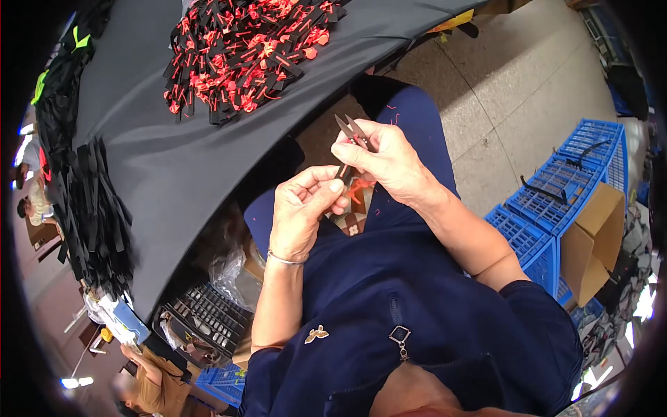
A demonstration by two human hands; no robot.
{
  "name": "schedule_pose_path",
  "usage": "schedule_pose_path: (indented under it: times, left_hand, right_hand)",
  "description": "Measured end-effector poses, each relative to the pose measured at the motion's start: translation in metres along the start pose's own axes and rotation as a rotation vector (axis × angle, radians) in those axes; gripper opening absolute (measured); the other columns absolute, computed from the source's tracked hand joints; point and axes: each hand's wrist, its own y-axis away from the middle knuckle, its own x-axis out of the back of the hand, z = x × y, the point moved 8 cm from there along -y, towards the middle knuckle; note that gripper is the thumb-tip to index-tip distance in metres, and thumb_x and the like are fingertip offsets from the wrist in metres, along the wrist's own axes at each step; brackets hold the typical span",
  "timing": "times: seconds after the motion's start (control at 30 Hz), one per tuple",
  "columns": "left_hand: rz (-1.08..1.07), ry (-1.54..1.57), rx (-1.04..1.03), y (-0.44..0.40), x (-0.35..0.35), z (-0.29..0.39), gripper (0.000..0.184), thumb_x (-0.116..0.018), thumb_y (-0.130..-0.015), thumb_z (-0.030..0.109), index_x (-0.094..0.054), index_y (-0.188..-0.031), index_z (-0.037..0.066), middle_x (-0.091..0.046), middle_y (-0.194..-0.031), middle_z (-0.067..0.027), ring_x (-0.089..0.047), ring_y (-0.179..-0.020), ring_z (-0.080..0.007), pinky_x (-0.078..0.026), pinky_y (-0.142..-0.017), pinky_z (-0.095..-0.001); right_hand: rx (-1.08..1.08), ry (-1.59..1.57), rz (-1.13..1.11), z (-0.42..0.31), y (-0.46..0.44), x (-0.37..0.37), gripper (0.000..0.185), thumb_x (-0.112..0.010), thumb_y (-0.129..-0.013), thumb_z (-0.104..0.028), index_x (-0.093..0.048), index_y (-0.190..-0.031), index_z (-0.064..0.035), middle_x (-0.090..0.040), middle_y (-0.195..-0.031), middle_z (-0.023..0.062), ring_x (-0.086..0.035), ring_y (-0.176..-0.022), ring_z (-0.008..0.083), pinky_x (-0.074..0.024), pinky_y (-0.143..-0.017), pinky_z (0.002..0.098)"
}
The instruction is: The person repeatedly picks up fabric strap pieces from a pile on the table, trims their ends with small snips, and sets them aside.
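My right hand (385, 161) is closed round small dark thread snips (355, 132), whose two pointed blades stand apart and point up and left. Just below and to the left, my left hand (308, 201) pinches a small black strap piece (343, 172) between thumb and fingers. Orange-red threads (358, 189) hang from that piece, between the two hands. Both hands are above my lap, near the edge of the black-covered table (187, 160). On the table lies a large pile of black pieces with red-orange threads (243, 55).
Long black straps (97, 215) lie at the table's left side. Blue plastic crates (556, 191) and a cardboard box (593, 240) stand at the right. A black basket (208, 321) is below the table. A person in brown (156, 382) is at the lower left.
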Motion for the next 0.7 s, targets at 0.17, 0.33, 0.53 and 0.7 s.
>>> schedule_pose_path:
  times: [0.17, 0.33, 0.53, 0.7]
  left_hand:
    - [0.045, 0.173, 0.005, 0.000, 0.007, -0.010, 0.016, -0.066, -0.089, 0.008, -0.065, -0.102, -0.001, -0.068, -0.082, -0.0055, -0.064, -0.068, -0.0101, -0.052, -0.062, -0.0213]
    - [0.073, 0.277, -0.033, -0.004, 0.008, -0.009, 0.014, -0.065, -0.088, 0.008, -0.065, -0.100, 0.000, -0.067, -0.083, -0.0066, -0.064, -0.068, -0.0106, -0.053, -0.063, -0.0216]
    - [0.043, 0.284, -0.036, -0.008, 0.002, -0.009, 0.013, -0.064, -0.089, 0.007, -0.064, -0.100, 0.000, -0.067, -0.083, -0.0074, -0.064, -0.068, -0.0119, -0.053, -0.063, -0.0219]
    - [0.035, 0.361, 0.001, -0.012, 0.005, -0.018, 0.014, -0.064, -0.088, 0.006, -0.064, -0.100, -0.001, -0.067, -0.082, -0.0076, -0.064, -0.068, -0.0124, -0.052, -0.063, -0.0223]
  right_hand:
    - [0.293, 0.160, 0.174, -0.014, 0.006, 0.006, 0.022, -0.068, -0.088, -0.023, -0.062, -0.095, -0.0033, -0.063, -0.076, 0.0033, -0.057, -0.068, 0.0070, -0.0475, -0.060, 0.0253]
    - [0.560, 0.678, 0.391, -0.039, 0.045, 0.011, 0.023, -0.074, -0.081, -0.020, -0.064, -0.095, -0.0055, -0.065, -0.078, 0.0068, -0.061, -0.068, 0.0209, -0.0488, -0.060, 0.0301]
    - [0.779, 1.031, 0.457, -0.043, 0.054, 0.000, 0.022, -0.078, -0.074, -0.022, -0.065, -0.086, -0.0084, -0.061, -0.072, 0.0022, -0.055, -0.059, 0.0197, -0.0434, -0.052, 0.0319]
    - [0.754, 0.958, 0.459, -0.039, 0.049, 0.006, 0.019, -0.078, -0.074, -0.023, -0.064, -0.081, -0.0109, -0.060, -0.069, -0.0005, -0.055, -0.058, 0.0194, -0.0424, -0.051, 0.0315]
